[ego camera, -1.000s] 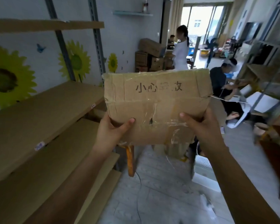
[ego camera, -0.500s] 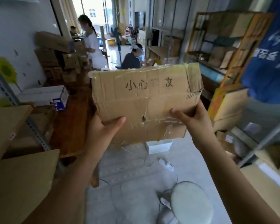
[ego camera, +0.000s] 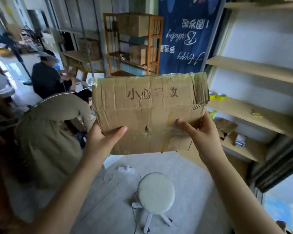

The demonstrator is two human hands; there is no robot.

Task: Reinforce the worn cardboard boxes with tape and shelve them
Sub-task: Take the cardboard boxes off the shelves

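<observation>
Grip: the cardboard box (ego camera: 147, 114) is held up between the left hand (ego camera: 103, 141) and right hand (ego camera: 201, 132), thumbs pressed on its near face, fingers hidden behind.
Box: carried in the air, above the stool (ego camera: 156, 193); shelf (ego camera: 243, 108) to the right of the grip.
Wear: torn corner above the right thumb; hole between the thumbs.
Risk: creased cardboard could buckle under thumb pressure, and the box could slip.
</observation>
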